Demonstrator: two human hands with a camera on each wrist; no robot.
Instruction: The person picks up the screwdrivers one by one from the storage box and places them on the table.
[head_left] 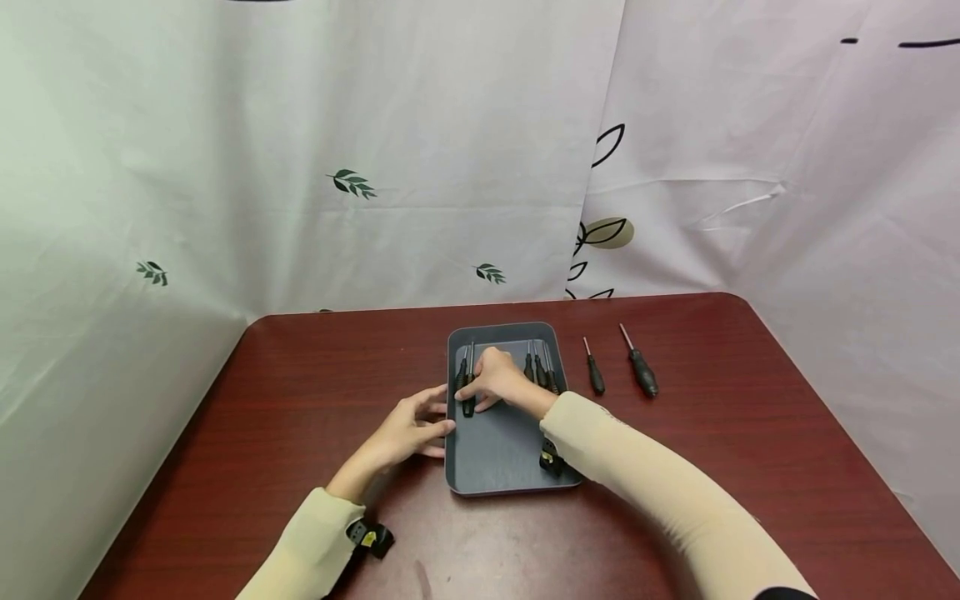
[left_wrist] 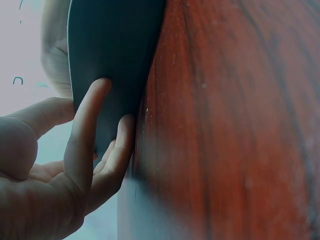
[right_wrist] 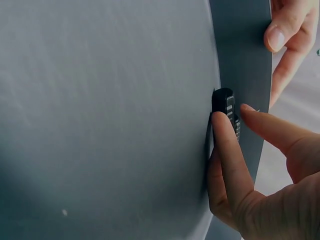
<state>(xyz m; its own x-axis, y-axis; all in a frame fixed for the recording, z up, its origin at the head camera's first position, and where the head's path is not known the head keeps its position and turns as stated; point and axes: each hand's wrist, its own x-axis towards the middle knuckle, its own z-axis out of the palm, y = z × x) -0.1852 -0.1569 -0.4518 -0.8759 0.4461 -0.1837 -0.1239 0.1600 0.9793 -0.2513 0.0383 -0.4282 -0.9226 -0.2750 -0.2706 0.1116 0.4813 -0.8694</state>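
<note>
No readable text, labels, brands, numbers or signs in any of the three views, as far as anyone can tell.

Black-handled screwdrivers (head_left: 468, 407) lie lengthwise inside a grey tray (head_left: 498, 458), along both sides.

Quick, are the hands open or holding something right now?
Left hand: open, touching the side of the gray tray.
Right hand: at a black-handled screwdriver; whether it's gripping can't be told.

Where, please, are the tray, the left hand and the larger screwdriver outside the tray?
Tray (head_left: 495, 458): head view, bare floor.
Left hand (head_left: 405, 429): head view, middle of the hand.
Larger screwdriver (head_left: 643, 373): head view, black handle.
</note>
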